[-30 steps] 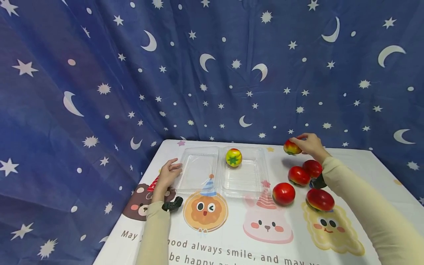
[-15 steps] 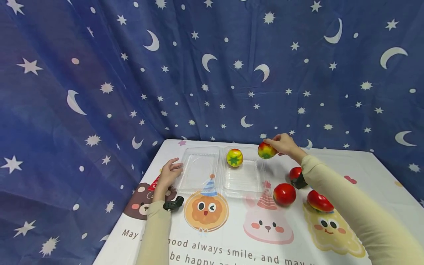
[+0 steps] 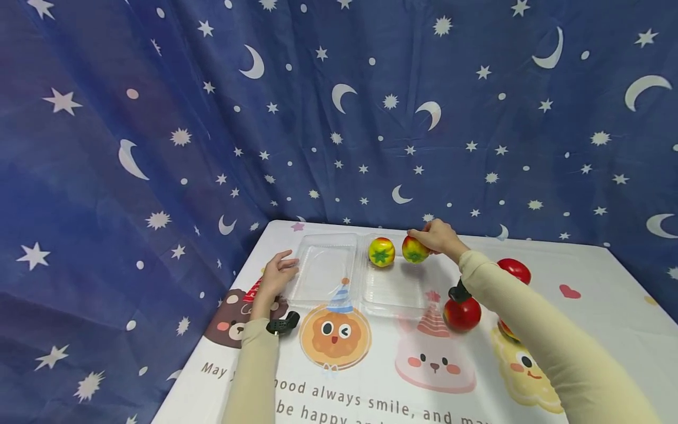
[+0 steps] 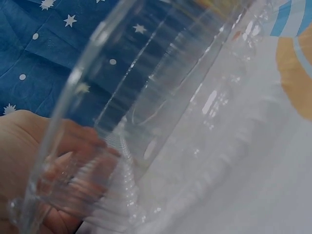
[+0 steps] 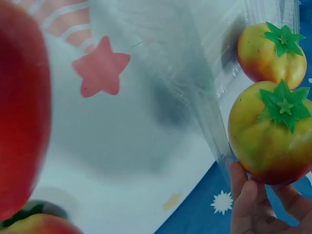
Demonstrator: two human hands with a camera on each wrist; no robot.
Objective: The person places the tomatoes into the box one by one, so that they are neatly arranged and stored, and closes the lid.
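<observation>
1. Leftward goes the right hand [image 3: 436, 237], its red-yellow fruit [image 3: 415, 251] swung from the table's three o'clock side to the right half [image 3: 394, 288] of the clear container; the left hand [image 3: 278, 275] stays put.
2. Thumb and fingers pinch that fruit from above, beside the first yellow fruit [image 3: 381, 252] at its nine o'clock; whether it touches the floor, I can't tell.
3. Over at nine o'clock, the left hand's fingers lie relaxed along the left half [image 3: 324, 268]; contact is unclear.
4. Red fruits sit at three [image 3: 515, 271] and four o'clock [image 3: 462, 314]; the right sleeve [image 3: 535, 312] cuts across, partly hiding another [image 3: 507, 331].
5. Close behind, at twelve: table edge, then starry curtain [image 3: 318, 129]. Towards six, printed tabletop [image 3: 381, 377] stretches out.
</observation>
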